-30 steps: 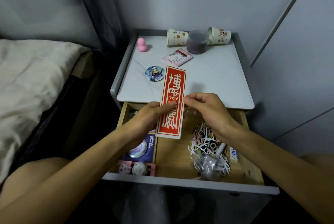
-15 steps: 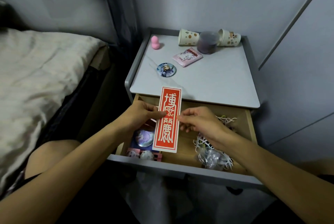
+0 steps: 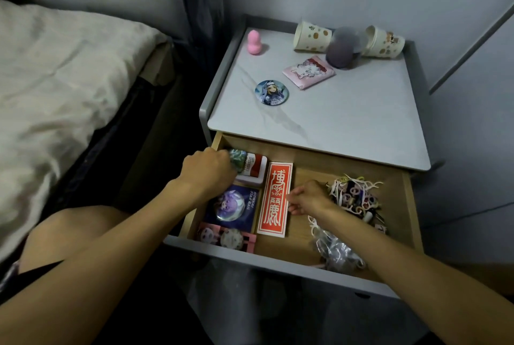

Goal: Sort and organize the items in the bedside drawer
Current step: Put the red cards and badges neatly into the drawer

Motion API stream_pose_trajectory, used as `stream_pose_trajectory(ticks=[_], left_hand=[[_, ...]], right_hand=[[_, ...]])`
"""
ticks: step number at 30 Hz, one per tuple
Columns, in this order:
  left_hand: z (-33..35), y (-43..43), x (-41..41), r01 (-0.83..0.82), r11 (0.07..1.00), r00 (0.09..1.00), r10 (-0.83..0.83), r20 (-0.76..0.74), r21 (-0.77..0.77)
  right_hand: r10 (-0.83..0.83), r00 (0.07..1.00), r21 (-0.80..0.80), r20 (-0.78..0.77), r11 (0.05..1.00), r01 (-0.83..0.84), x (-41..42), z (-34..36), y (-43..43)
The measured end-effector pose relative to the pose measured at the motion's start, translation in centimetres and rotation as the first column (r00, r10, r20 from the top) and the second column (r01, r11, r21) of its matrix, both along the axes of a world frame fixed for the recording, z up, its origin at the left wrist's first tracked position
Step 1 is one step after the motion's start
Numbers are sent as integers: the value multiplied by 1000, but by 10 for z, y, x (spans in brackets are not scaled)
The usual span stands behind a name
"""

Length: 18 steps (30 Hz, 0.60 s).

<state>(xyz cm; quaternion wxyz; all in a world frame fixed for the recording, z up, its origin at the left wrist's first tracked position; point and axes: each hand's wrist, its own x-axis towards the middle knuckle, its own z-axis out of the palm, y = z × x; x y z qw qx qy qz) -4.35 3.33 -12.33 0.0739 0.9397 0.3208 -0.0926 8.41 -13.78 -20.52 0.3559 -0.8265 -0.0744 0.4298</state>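
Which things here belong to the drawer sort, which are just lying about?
Job: drawer, red card, green shiny item gripped by left hand, blue badge card, red-white box, white pick pile.
Lying about: bed, paper cups, pink sponge, round badge, pink packet.

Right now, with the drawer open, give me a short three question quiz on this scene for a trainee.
1. True or false: the red card lies flat in the drawer.
2. Which of the hands reaches the drawer's back left corner? A left hand B right hand
3. Fill in: ___ paper cups lie tipped on the nightstand top.
Key: 1 true; 2 A; 3 two.
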Motion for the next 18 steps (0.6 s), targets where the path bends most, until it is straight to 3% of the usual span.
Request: stream_pose_trajectory(ticks=[8, 18], left_hand=[[3, -4, 5, 27, 1000, 1000, -27, -11, -3], [-4, -6, 9, 34, 999, 999, -33, -42, 27]], right_hand=[[24, 998, -60, 49, 998, -21, 0, -6, 11], [197, 949, -74, 244, 980, -185, -6, 7, 14]])
